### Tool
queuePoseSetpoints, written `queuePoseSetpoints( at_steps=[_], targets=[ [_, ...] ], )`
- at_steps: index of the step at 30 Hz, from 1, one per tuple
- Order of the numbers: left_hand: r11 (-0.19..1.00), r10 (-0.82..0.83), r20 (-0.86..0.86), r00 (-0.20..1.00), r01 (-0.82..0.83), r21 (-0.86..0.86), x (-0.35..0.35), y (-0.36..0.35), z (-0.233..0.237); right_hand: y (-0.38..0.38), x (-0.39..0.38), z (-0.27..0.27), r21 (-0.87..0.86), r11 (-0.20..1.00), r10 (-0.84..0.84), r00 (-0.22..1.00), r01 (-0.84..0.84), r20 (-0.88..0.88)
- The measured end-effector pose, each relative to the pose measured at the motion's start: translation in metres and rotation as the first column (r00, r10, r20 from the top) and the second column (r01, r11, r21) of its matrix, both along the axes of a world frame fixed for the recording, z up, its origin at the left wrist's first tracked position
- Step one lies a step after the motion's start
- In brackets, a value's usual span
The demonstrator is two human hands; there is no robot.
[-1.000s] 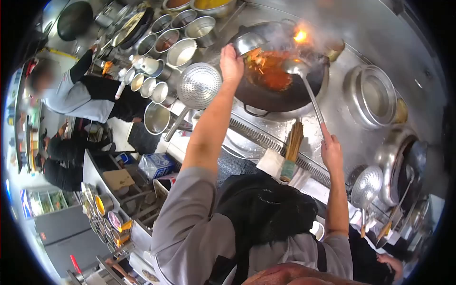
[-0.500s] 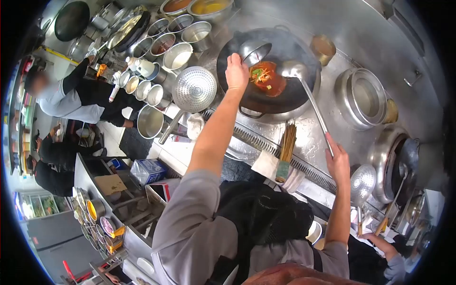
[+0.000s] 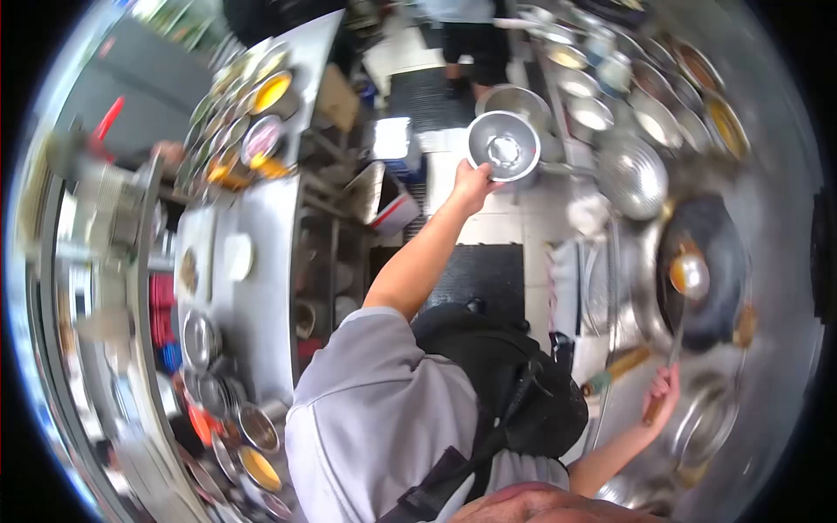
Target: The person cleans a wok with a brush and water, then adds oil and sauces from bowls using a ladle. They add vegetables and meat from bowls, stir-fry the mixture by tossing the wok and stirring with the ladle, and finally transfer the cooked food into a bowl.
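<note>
My left hand [image 3: 476, 186] grips the rim of a small metal bowl [image 3: 488, 129], held out in front of me over the floor with its inside facing up. Only a shiny reflection shows inside it. My right hand [image 3: 664, 392] is wrapped around the wooden-ended handle of a ladle [image 3: 691, 277]. The ladle's bowl is in the dark wok [image 3: 719, 301] on the stove, by some orange-red food [image 3: 686, 247] that is mostly covered. A round metal strainer [image 3: 632, 177] lies just beyond the wok.
Several metal containers of sauces and seasonings [image 3: 590, 113] line the stove's far end. A large pot [image 3: 514, 103] stands behind the bowl. To the left runs a steel counter [image 3: 244, 305] with bowls of ingredients. Another person [image 3: 471, 39] stands at the far end.
My view has turned left. My left hand has carried the bowl from over the wok out above the floor. My right hand keeps hold of the ladle at the wok.
</note>
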State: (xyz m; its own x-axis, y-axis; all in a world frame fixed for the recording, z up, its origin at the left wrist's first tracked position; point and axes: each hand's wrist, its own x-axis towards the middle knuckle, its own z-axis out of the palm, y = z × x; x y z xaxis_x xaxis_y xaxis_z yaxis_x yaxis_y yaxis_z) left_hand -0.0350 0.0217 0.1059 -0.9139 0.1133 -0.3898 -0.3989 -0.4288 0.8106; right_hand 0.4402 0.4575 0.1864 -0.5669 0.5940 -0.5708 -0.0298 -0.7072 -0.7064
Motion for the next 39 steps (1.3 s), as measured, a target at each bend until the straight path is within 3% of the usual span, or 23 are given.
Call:
queuePoseSetpoints(
  at_steps=[5,7,9,11,12,14,15,16,17,18,19,21,22,24,25,26,28,29,31,33,35,38,39],
  targets=[
    [0.874,0.47,0.017,0.883,-0.462,-0.151,0.018,-0.201,0.013,0.012,-0.083,-0.046,0.317,0.948,-0.007,0.99,-0.039,0.143],
    [0.748,0.661,-0.045,0.749,-0.662,-0.038,0.024,-0.282,-0.014,0.033,-0.095,-0.091,0.722,0.493,-0.11,0.788,-0.486,0.606],
    [0.6,0.782,-0.125,0.611,-0.791,-0.118,0.045,-0.34,-0.011,0.019,-0.1,-0.088,0.757,0.363,-0.202,0.747,-0.543,0.633],
    [0.434,0.888,-0.094,0.449,-0.889,-0.148,0.061,-0.395,-0.014,0.001,-0.098,-0.07,0.646,0.538,-0.145,0.695,-0.542,0.704],
    [0.365,0.925,-0.067,0.375,-0.923,-0.118,0.066,-0.429,-0.031,-0.008,-0.1,-0.05,0.65,0.527,-0.142,0.697,-0.548,0.703],
    [0.224,0.973,-0.015,0.228,-0.965,-0.135,0.075,-0.474,-0.039,-0.017,-0.096,-0.009,0.466,0.855,-0.039,0.866,-0.23,0.498],
    [0.209,0.978,0.027,0.207,-0.969,-0.133,0.077,-0.49,-0.036,0.004,-0.087,-0.003,0.468,0.854,-0.041,0.866,-0.229,0.499],
    [0.187,0.982,0.024,0.185,-0.978,-0.089,0.075,-0.503,-0.038,0.035,-0.081,0.004,0.158,0.983,0.054,0.965,-0.097,0.256],
    [0.164,0.986,0.038,0.161,-0.982,-0.097,0.072,-0.504,-0.028,0.063,-0.078,0.008,-0.195,0.979,0.046,0.999,-0.05,-0.026],
    [0.211,0.977,0.027,0.209,-0.975,-0.064,0.07,-0.522,-0.041,0.078,-0.08,0.011,-0.323,0.946,0.007,0.995,-0.039,-0.102],
    [0.256,0.967,0.015,0.255,-0.966,-0.033,0.068,-0.535,-0.054,0.079,-0.082,0.002,-0.317,0.948,0.002,0.994,-0.036,-0.106],
    [0.248,0.968,0.006,0.249,-0.962,-0.117,0.061,-0.523,-0.054,0.079,-0.086,-0.032,0.28,0.958,0.028,0.992,-0.061,0.122],
    [0.312,0.949,0.024,0.314,-0.93,-0.195,0.058,-0.514,-0.055,0.061,-0.092,-0.035,0.486,0.854,0.014,0.94,-0.188,0.34],
    [0.439,0.898,0.098,0.43,-0.852,-0.285,0.051,-0.507,-0.071,0.055,-0.086,-0.059,0.569,0.703,-0.01,0.794,-0.427,0.608],
    [0.519,0.853,0.074,0.517,-0.825,-0.224,0.054,-0.502,-0.079,0.055,-0.073,-0.081,0.686,0.299,-0.111,0.69,-0.663,0.716],
    [0.623,0.781,0.06,0.622,-0.766,-0.158,0.055,-0.49,-0.092,0.062,-0.058,-0.108,0.607,-0.129,-0.385,0.604,-0.784,0.698],
    [0.733,0.674,0.064,0.736,-0.655,-0.182,0.05,-0.471,-0.113,-0.008,-0.081,-0.055,0.698,0.384,-0.192,0.687,-0.604,0.701],
    [0.82,0.564,0.075,0.822,-0.546,-0.174,0.046,-0.466,-0.126,-0.055,-0.104,0.012,0.57,0.701,-0.072,0.753,-0.428,0.654],
    [0.784,0.585,0.129,0.801,-0.517,-0.345,0.03,-0.394,-0.1,-0.029,-0.103,0.047,0.449,0.849,0.072,0.902,-0.28,0.426],
    [0.865,0.41,0.144,0.901,-0.333,-0.375,0.002,-0.351,-0.118,0.021,-0.092,0.046,0.273,0.956,0.063,0.985,-0.106,0.16],
    [0.955,0.115,0.145,0.983,-0.069,-0.29,-0.02,-0.303,-0.126,0.045,-0.094,0.01,0.246,0.965,-0.124,0.985,0.092,0.119],
    [0.939,-0.067,0.06,0.996,0.083,-0.335,-0.029,-0.221,-0.094,0.024,-0.102,-0.033,0.677,0.701,-0.215,0.839,-0.224,0.5],
    [0.922,-0.104,0.012,0.995,0.101,-0.374,-0.024,-0.204,-0.08,0.011,-0.096,-0.035,0.684,0.698,-0.221,0.845,-0.212,0.487]
  ],
)
